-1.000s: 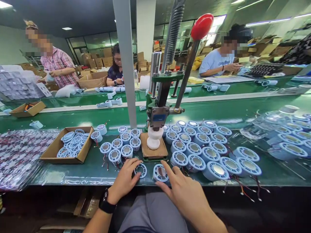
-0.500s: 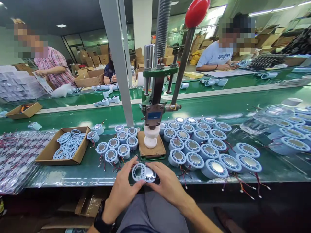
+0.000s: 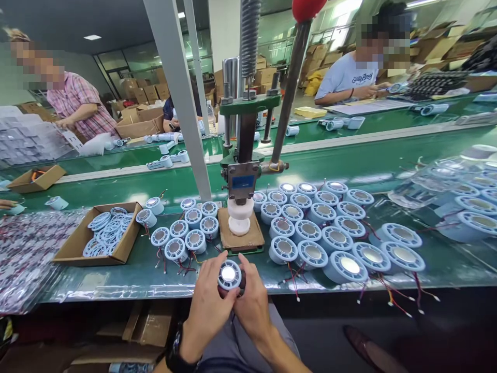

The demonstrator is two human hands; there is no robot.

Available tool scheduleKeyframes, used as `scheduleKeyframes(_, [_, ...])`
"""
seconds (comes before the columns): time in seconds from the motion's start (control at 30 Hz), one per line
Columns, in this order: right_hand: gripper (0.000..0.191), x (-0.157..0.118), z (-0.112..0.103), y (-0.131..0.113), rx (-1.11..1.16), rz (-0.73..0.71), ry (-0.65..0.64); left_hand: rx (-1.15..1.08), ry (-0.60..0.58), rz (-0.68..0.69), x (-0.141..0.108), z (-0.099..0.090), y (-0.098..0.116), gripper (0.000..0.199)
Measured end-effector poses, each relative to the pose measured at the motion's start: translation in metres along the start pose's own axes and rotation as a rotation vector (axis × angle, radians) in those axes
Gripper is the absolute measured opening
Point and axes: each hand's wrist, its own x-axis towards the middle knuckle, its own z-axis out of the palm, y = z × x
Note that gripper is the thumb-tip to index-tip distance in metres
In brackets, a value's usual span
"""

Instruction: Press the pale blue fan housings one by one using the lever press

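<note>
Both my hands hold a light-blue round part (image 3: pixel 229 274) with a slotted ring face and a shiny silver centre, just in front of the bench press. My left hand (image 3: pixel 209 298) grips its left side, thumb across the near edge. From the right, my right hand (image 3: pixel 252 295) closes around it with the fingertips near the far edge. The underside is hidden by my fingers. Directly beyond stands a hand press (image 3: pixel 243 181) with a white pusher (image 3: pixel 239 209) above a white round base (image 3: pixel 238 226) on a brown board (image 3: pixel 227 239).
Similar light-blue parts (image 3: pixel 306 230) with wires crowd the right, and a smaller group (image 3: pixel 179 229) stands left. A cardboard box (image 3: pixel 128 248) holds loose light-blue rings (image 3: pixel 111 228). Bagged pieces (image 3: pixel 34 248) lie far left. People (image 3: pixel 79 103) work across the green conveyor (image 3: pixel 341 155).
The loose ring in my left hand has moved right onto the silver-centred part in my right hand. Both hands have drawn together around it. The camera view has shifted slightly.
</note>
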Motion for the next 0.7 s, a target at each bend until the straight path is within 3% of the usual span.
scheduleKeyframes(0.23, [0.049, 0.006, -0.013, -0.003, -0.226, -0.066, -0.219, -0.137, 0.047, -0.058, -0.012, 0.024, -0.013, 0.065])
scheduleKeyframes(0.3, [0.055, 0.019, -0.032, -0.009, -0.358, -0.119, -0.397, -0.151, 0.044, -0.055, -0.015, 0.028, -0.017, 0.057])
scheduleKeyframes(0.37, [0.064, 0.047, -0.066, -0.023, -0.442, -0.221, -0.589, -0.158, 0.015, -0.083, -0.012, 0.025, -0.016, 0.055])
scheduleKeyframes(0.4, [0.068, 0.068, -0.087, -0.034, -0.463, -0.282, -0.614, -0.157, -0.003, -0.103, -0.007, 0.021, -0.013, 0.055])
scheduleKeyframes(0.47, [0.066, 0.122, -0.136, -0.066, -0.483, -0.391, -0.459, -0.154, -0.021, -0.127, 0.009, 0.006, -0.005, 0.056])
scheduleKeyframes(0.53, [0.053, 0.186, -0.181, -0.104, -0.508, -0.417, -0.095, -0.156, 0.009, -0.115, 0.034, -0.010, 0.006, 0.056])
scheduleKeyframes(0.6, [0.050, 0.249, -0.212, -0.140, -0.483, -0.411, 0.226, -0.162, 0.063, -0.077, 0.064, -0.020, 0.017, 0.056])
scheduleKeyframes(0.63, [0.052, 0.277, -0.220, -0.154, -0.432, -0.419, 0.294, -0.169, 0.083, -0.058, 0.080, -0.021, 0.021, 0.055])
scheduleKeyframes(0.7, [0.063, 0.320, -0.222, -0.169, -0.312, -0.409, 0.260, -0.210, 0.085, -0.018, 0.108, -0.016, 0.026, 0.053])
